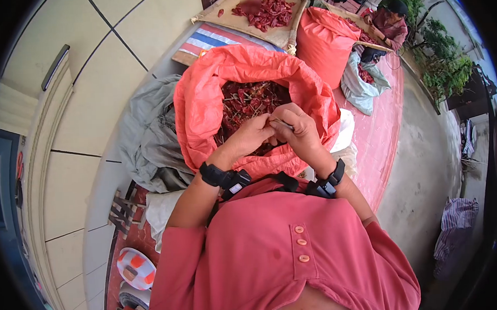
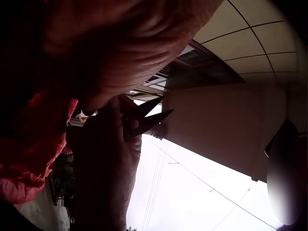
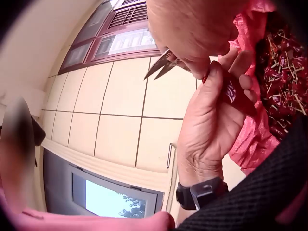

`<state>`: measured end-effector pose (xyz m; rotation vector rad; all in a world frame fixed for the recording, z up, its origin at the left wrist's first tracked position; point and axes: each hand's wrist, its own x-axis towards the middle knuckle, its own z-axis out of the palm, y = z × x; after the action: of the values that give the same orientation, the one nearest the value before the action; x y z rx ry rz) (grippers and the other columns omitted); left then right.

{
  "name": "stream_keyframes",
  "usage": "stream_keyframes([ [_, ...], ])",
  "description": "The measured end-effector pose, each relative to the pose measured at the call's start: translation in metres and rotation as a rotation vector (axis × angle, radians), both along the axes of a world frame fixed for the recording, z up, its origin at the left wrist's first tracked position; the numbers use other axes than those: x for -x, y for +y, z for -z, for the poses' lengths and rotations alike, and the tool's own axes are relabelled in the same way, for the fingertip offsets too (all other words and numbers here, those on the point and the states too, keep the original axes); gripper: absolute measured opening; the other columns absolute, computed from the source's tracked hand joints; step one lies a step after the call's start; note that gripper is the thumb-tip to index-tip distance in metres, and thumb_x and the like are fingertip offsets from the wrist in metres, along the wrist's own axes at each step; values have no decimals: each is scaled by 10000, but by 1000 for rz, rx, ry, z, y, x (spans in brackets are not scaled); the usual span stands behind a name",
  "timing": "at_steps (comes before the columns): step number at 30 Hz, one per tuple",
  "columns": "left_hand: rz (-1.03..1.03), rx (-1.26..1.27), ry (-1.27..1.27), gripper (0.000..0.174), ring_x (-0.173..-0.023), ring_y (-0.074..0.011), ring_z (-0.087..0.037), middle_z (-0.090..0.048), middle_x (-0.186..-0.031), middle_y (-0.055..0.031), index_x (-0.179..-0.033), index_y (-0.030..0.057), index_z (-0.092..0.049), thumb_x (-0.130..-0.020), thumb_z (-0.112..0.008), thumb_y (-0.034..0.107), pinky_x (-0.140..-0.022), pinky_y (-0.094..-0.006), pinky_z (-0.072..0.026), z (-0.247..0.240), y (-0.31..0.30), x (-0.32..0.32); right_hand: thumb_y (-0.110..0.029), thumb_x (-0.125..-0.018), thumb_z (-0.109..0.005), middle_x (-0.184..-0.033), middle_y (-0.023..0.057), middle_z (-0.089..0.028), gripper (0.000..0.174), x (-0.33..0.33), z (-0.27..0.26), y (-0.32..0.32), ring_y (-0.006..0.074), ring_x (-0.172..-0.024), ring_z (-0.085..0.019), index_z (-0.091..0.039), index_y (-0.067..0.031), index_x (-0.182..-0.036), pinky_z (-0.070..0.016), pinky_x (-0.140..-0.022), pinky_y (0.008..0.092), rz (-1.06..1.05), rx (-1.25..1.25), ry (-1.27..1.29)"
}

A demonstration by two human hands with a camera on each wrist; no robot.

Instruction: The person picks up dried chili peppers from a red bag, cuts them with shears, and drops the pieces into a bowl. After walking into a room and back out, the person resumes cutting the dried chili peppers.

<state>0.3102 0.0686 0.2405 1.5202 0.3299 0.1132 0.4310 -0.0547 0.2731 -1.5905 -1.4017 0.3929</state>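
Over the mouth of a red woven sack [image 1: 196,102], both hands meet at their fingertips. Dried red chillies [image 1: 246,102] with pale stems fill the sack. My right hand [image 1: 298,128] grips a pair of scissors [image 3: 162,66], whose blades stand apart and point away from the sack in the right wrist view. Between thumb and fingers, my left hand [image 3: 207,113] pinches a small red chilli [image 3: 206,78], mostly covered by the fingers. In the left wrist view the scissor blades [image 2: 149,118] stick out beyond the right hand [image 2: 108,149].
Grey sacking [image 1: 150,131] lies left of the red sack, beside a tiled wall [image 1: 79,162]. Beyond stand a tray [image 1: 226,26] of chillies and another red sack [image 1: 321,46]. A person [image 1: 390,27] sits at the far right. A low wooden stool [image 1: 123,213] is at lower left.
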Motion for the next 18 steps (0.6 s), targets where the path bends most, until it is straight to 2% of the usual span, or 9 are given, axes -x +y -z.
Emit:
stream_keyframes([
  [2, 103, -10, 32, 152, -683, -109, -580, -615, -787, -36, -1043, 24, -561, -951, -498, 128, -618, -251, -469, -9, -3, -2, -15, -811, -675, -928, 59, -574, 179, 6, -22, -7, 223, -692, -586, -600, -77, -961, -510, -615, 279, 11, 43, -312],
  [3, 80, 83, 48, 143, -621, -102, -562, -602, -713, -22, -981, 23, -560, -965, -484, 143, -553, -242, -441, -15, -8, -4, -34, -835, -670, -930, 22, -567, 161, 3, -18, -10, 190, -640, -575, -572, -63, -960, -516, -557, 270, 17, 23, -433],
  [6, 113, 31, 41, 161, -609, -87, -549, -598, -699, -26, -941, 28, -548, -973, -484, 172, -542, -230, -428, -13, -18, -5, -68, -885, -637, -863, -22, -562, 103, 2, 3, -17, 122, -630, -556, -567, -67, -960, -472, -527, 228, 60, 80, 591],
  [7, 104, -18, 27, 170, -592, -87, -530, -581, -680, -21, -928, 26, -539, -975, -483, 179, -533, -234, -418, -12, -21, -6, -107, -936, -585, -737, -35, -527, 56, 3, 5, -22, 54, -563, -484, -559, -59, -949, -379, -466, 196, 41, 38, 810],
  [11, 60, -170, -18, 230, -522, -91, -429, -494, -603, -4, -864, 19, -498, -980, -490, 218, -494, -255, -369, -10, -31, -5, -139, -960, -549, -630, -30, -482, 81, 3, -3, -32, 29, -463, -346, -557, -66, -927, -271, -433, 192, 122, 121, 948],
  [18, 55, -359, -58, 254, -542, -125, -451, -487, -615, -45, -912, -6, -530, -966, -524, 243, -517, -303, -400, -4, -29, -2, -160, -965, -540, -708, -36, -512, 104, 2, 7, -35, 23, -466, -355, -558, -73, -911, -289, -427, 187, 61, 87, 1436],
])
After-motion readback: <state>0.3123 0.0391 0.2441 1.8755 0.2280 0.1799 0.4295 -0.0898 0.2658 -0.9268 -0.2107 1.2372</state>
